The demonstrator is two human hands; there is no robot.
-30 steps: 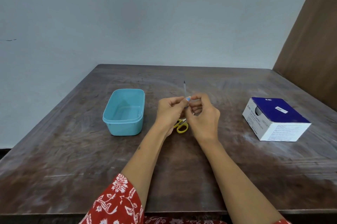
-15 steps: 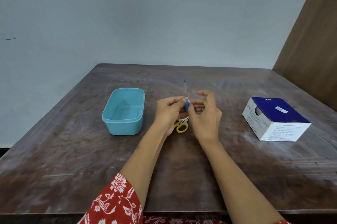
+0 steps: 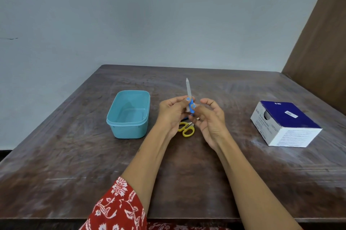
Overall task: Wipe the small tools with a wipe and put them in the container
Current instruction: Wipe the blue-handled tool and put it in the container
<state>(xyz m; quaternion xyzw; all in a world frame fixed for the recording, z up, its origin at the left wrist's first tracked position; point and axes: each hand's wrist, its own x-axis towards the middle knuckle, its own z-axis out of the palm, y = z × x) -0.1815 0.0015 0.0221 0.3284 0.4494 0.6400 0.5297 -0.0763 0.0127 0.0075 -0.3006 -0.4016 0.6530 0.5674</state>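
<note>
Table (image 3: 187,183): dark wood, scuffed.
Box (image 3: 286,123): blue-and-white, right side, well apart from hands.
Container (image 3: 129,115): teal, open, nothing visible inside, just left of hands.
Left hand (image 3: 171,112): fingers curled, pinching file at blue handle.
Right hand (image 3: 209,119): fingers loosely curled beside handle; whether gripping file or wipe, cannot tell.
Scissors (image 3: 186,129): yellow handles, on table under hands.
File (image 3: 189,94): upright, tip away from person, not yet in container.
Risk: thin pinch on handle alone, wiping pressure may twist file loose onto scissors; pointed tip could snag wipe.
</note>
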